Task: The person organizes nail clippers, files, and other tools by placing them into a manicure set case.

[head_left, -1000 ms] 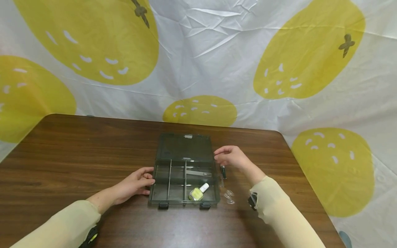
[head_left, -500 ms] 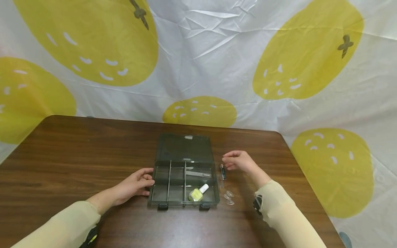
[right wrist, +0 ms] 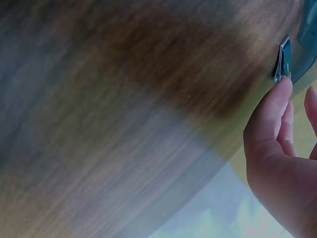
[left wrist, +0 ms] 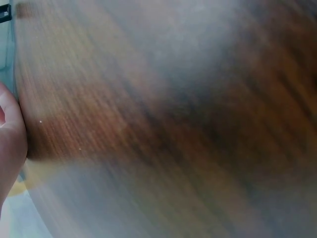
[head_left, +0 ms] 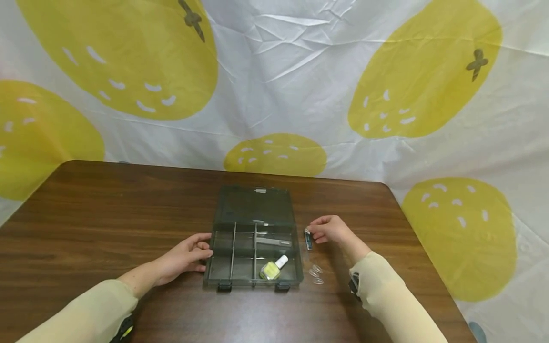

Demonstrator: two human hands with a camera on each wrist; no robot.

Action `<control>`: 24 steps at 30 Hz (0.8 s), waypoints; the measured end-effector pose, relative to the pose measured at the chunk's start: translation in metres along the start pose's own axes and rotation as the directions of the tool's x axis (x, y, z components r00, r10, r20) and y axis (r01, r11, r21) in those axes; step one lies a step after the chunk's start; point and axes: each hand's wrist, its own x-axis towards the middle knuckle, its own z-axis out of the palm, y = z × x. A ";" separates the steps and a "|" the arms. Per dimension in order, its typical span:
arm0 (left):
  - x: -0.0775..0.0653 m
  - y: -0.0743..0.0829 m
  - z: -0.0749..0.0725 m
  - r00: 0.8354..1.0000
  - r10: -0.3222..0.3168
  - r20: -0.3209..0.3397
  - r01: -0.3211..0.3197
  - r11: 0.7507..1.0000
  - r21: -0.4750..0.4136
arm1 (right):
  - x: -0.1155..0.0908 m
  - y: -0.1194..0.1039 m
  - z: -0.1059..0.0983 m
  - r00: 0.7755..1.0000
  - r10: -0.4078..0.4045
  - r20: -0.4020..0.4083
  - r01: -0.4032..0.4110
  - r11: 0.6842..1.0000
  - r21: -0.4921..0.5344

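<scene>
In the head view a dark see-through divided box lies on the table with its lid folded back. Its right compartment holds a bottle of yellow-green nail polish with a white cap and a flat grey strip. My left hand rests against the box's left wall, fingers bent loosely. To the right of the box, my right hand pinches one end of a small nail clipper. The right wrist view shows the thumb tip at the end of the clipper.
Several clear oval pieces lie on the wooden table just right of the box. A thin transparent strip lies near them. Behind the table hangs a white cloth with yellow fruit prints.
My right hand has drawn back from beside the lid, then come down to the nail clipper and taken its end. My left hand has stayed at the box.
</scene>
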 end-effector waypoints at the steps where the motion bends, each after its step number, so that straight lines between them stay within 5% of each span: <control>1: 0.000 0.000 0.000 1.000 0.002 0.000 -0.002 1.000 -0.002 | 0.000 0.000 0.001 1.000 0.007 -0.002 -0.007 1.000 -0.005; 13: -0.001 0.003 0.001 1.000 -0.001 -0.014 0.001 1.000 -0.023 | 0.002 -0.008 0.018 0.987 0.040 -0.153 -0.075 0.970 -0.231; 24: 0.000 0.001 0.000 1.000 -0.005 -0.016 0.004 1.000 -0.020 | 0.002 -0.007 0.019 0.990 0.051 -0.130 -0.070 0.987 -0.147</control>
